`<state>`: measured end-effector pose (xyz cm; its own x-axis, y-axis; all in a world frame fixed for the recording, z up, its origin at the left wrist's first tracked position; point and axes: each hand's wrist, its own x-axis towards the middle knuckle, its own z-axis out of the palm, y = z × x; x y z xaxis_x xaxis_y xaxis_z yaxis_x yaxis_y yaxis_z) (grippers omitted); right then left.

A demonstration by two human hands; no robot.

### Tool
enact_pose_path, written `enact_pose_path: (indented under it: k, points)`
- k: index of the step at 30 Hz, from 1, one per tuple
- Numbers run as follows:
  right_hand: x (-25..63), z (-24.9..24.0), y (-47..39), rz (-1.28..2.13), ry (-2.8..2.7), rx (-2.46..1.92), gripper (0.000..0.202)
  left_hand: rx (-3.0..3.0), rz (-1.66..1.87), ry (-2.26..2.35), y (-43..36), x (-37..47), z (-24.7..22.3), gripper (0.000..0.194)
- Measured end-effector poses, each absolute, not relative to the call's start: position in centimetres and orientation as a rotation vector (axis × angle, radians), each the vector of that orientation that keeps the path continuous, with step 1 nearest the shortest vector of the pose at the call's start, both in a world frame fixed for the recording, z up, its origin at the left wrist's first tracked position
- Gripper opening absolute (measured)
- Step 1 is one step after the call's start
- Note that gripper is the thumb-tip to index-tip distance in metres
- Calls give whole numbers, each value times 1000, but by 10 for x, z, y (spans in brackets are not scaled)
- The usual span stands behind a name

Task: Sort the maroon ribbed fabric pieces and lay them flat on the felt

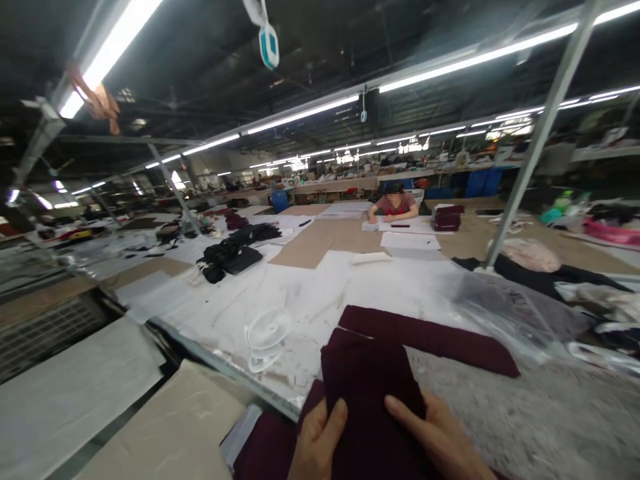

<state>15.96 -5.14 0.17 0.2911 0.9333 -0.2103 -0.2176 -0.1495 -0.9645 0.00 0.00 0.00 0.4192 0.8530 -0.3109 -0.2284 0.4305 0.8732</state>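
Observation:
A dark maroon fabric piece [373,387] is held up in front of me at the table's near edge. My left hand [317,437] grips its left side, thumb on top and the other fingers hidden behind. On the opposite side my right hand [437,427] pinches the cloth the same way, its thumb lying across the face. A longer maroon strip [440,337] lies flat on the table just beyond. More maroon fabric [267,447] sits lower left of my left hand, next to a pale grey edge of material.
A small white fan [267,330] stands left on the white-covered table [320,287]. Black cloth [233,253] is heaped farther back. Clear plastic [515,310] and a metal post [543,133] are at right. Across the table, a person [395,203] leans over papers beside stacked maroon pieces [447,217].

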Motion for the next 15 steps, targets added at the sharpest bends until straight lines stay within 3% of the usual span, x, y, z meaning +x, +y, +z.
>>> enact_pose_path:
  k: [4,9,15]
  points:
    - [156,15,-49,1144,-673,-1380,31,640,764,619,2,4,7,54]
    - [147,16,-47,1070,-708,-1382,23,475,695,632,-1,0,9,47]
    - [146,7,-43,1057,-809,-1460,30,439,743,675,-2,-1,18,43]
